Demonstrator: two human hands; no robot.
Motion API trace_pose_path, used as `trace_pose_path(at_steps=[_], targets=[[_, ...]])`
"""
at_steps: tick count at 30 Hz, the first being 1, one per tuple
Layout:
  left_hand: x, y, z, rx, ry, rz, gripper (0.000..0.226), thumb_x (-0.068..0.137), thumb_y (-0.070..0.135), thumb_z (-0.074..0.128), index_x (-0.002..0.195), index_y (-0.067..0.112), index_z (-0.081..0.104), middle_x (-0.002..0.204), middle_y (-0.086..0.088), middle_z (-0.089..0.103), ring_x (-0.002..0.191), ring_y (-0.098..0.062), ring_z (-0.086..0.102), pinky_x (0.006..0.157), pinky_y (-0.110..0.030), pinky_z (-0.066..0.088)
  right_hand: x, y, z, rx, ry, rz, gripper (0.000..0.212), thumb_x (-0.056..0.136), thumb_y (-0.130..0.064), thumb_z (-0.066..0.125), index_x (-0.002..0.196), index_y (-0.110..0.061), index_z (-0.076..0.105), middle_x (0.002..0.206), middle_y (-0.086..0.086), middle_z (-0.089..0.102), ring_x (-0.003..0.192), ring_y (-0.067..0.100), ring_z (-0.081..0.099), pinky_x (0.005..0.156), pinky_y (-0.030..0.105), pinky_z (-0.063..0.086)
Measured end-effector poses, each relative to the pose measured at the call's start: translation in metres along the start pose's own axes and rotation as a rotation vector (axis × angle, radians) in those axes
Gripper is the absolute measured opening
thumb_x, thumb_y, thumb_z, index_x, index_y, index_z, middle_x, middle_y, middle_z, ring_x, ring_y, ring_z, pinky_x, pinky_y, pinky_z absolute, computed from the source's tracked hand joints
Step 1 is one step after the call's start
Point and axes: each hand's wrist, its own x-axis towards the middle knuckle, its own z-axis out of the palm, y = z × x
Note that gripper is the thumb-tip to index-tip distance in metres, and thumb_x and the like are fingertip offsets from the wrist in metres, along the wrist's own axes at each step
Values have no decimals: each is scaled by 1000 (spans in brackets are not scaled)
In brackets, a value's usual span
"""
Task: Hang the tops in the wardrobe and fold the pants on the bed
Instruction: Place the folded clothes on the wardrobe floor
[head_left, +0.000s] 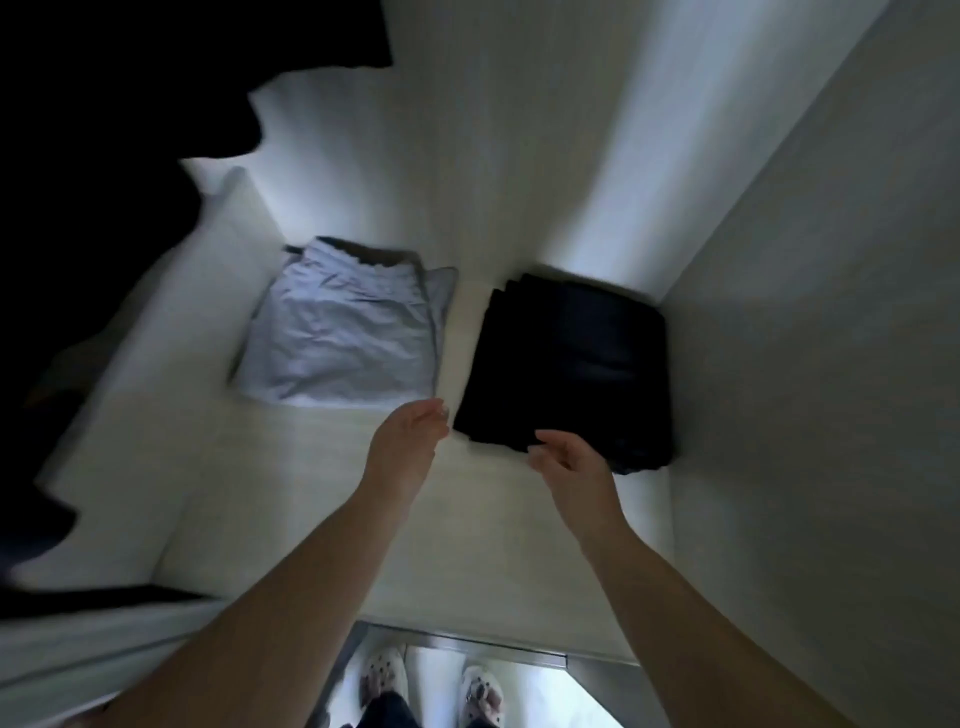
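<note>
Far left on the wardrobe shelf (291, 499) we note folded pale pants (337, 343). Left hand (410, 436) hovers between the stacks, fingers straight, holding nothing. Folded black pants (571, 364) lie far right by the side wall. Right hand (566, 462), fingers relaxed and spread, sits at their near edge; contact unclear.

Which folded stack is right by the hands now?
The black stack, against the right wall; the right hand overlaps its front edge. The pale blue stack lies further left.
</note>
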Motion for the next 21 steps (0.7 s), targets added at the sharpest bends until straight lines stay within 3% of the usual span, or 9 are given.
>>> trace_pose_path(at_steps=[2, 5, 7, 11, 14, 17, 19, 21], targets=[[-45, 0, -29, -88, 54, -4, 12, 93, 16, 57, 94, 26, 64, 105, -3, 67, 95, -16, 65, 81, -30, 45, -33, -13, 21, 36, -93, -39, 17, 89, -10, 62, 100, -23, 63, 91, -3, 67, 90, 17, 65, 79, 22, 47], [-121, -2, -74, -157, 181, 48, 13, 93, 13, 58, 93, 25, 64, 101, -4, 69, 86, -11, 67, 72, -24, 46, -87, -41, 52, 97, -270, -97, 26, 87, 1, 61, 90, -25, 64, 84, -2, 67, 80, 9, 64, 75, 16, 47], [-185, -8, -115, -264, 317, 86, 13, 93, 12, 58, 95, 23, 64, 94, 1, 70, 78, -5, 67, 69, -18, 48, -137, -67, 78, 56, -458, -165, 27, 86, -1, 62, 90, -27, 65, 89, 0, 69, 80, 7, 64, 73, 14, 45], [-268, -8, -156, -476, 433, 103, 13, 96, 10, 52, 97, 15, 64, 88, -2, 68, 70, -8, 63, 66, -17, 47, -200, -103, 98, -4, -672, -311, 25, 89, -4, 61, 93, -29, 65, 94, -7, 68, 83, -2, 64, 76, 12, 47], [-345, -14, -188, -551, 526, 219, 12, 94, 10, 54, 94, 13, 66, 87, -7, 66, 78, -17, 58, 71, -25, 45, -272, -121, 120, -37, -879, -378, 18, 91, -12, 61, 95, -28, 66, 98, -6, 69, 89, -2, 66, 77, 11, 49], [-418, -27, -212, -592, 607, 320, 16, 85, 27, 63, 97, 18, 69, 96, -4, 73, 86, -15, 65, 81, -27, 49, -345, -128, 134, -71, -1027, -503, 14, 89, -26, 63, 99, -34, 69, 103, -8, 70, 101, 6, 65, 88, 21, 49], [-469, -42, -230, -604, 666, 401, 24, 77, 37, 68, 95, 22, 72, 99, -2, 73, 88, -12, 67, 79, -23, 53, -402, -132, 143, -49, -1134, -602, 15, 85, -32, 64, 98, -39, 69, 101, -9, 71, 94, 7, 67, 82, 17, 50], [-519, -59, -248, -589, 714, 468, 18, 82, 36, 69, 95, 25, 72, 100, -1, 73, 90, -12, 68, 80, -21, 54, -459, -132, 154, -6, -1246, -673, 18, 81, -32, 61, 97, -37, 70, 97, -5, 72, 88, 9, 68, 75, 14, 50]])
